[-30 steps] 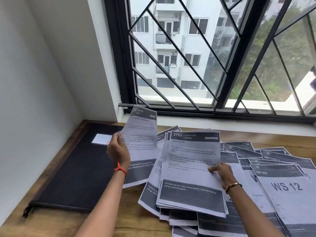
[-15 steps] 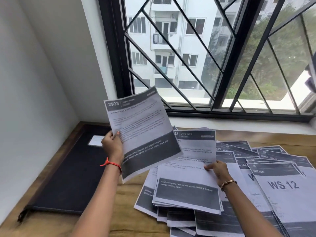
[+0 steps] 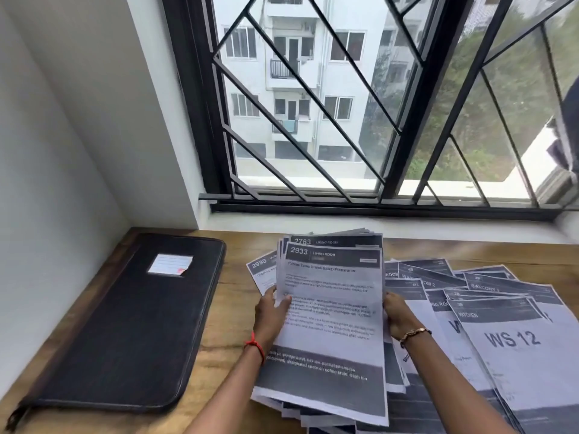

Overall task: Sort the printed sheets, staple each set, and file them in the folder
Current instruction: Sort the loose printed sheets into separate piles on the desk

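The left hand (image 3: pixel 272 310) and right hand (image 3: pixel 398 314) grip the side edges of the rectangular paper stack (image 3: pixel 332 311), top sheet 2933, over the wooden counter (image 3: pixel 233 278). A flat black grained folder (image 3: pixel 125 324) lies left; loose sheets (image 3: pixel 513 339) fan right.

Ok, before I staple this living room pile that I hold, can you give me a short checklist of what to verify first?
1. Top sheets match: ok. Sheet 2933 and sheet 2763 behind it both read LIVING ROOM.
2. Grip: ok. The left hand and right hand hold the Living Room pile at its two sides.
3. Edges squared: not ok. Sheet 2930 sticks out to the left.
4. Stapler: cannot tell. None is in view.
5. Folder ready for filing: not ok. It lies closed on the table.
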